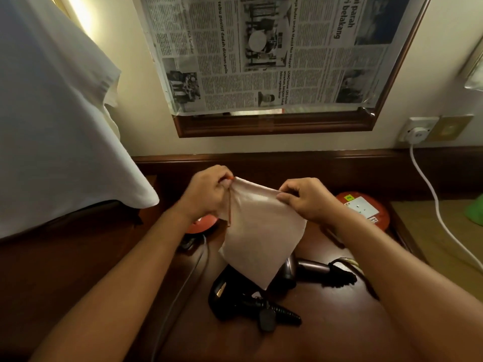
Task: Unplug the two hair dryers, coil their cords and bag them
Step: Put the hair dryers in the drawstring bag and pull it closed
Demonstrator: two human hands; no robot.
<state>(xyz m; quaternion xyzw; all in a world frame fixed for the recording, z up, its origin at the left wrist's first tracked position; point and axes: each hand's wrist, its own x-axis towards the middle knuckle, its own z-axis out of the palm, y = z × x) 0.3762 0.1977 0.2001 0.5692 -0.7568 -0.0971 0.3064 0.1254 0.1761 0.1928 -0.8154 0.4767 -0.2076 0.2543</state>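
I hold a pale cloth drawstring bag point(261, 231) up over the dark wooden table point(326, 322). My left hand point(206, 197) pinches its top left corner, where a red drawstring hangs down. My right hand point(308, 199) pinches the top right edge. Below the bag lie two hair dryers: a black one point(235, 296) with its black plug point(267, 319) resting beside its handle, and a brownish one point(311, 270) partly hidden behind the bag. A grey cord point(183, 283) runs down the table's left side.
An orange round extension reel point(366, 207) with a white socket sits at back right; another orange part point(201, 226) shows under my left wrist. A white plug and cable point(415, 134) hang from the wall socket. White cloth point(52, 126) drapes at left. Newspaper covers the framed mirror point(261, 61).
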